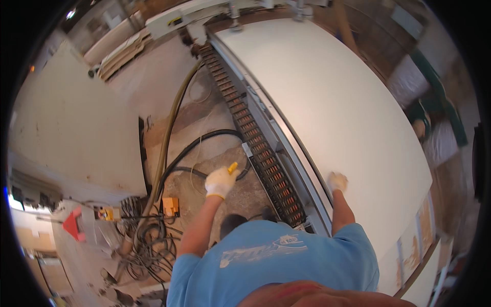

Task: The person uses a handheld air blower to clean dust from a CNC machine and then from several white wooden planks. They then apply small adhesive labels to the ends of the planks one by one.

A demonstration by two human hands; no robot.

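My left hand [221, 182], in a white work glove with a yellow cuff edge, is closed around a small yellow object [233, 167]. Only its end sticks out, so its exact kind does not show. It is held over the floor, left of a long black cable chain [255, 138]. My right hand [337, 181], also gloved in white, is at the near left edge of a large white panel [327, 92]. Its fingers are blurred. The panel lies on a machine bed with a metal side rail [286, 130].
A machine gantry [189, 15] spans the far end. Thick hoses [174, 112] run along the floor to tangled cables [151, 250] near an orange box [171, 206]. A large pale board [76, 123] stands left. At right, a person's green sleeve [418, 111] shows beside plastic-wrapped material.
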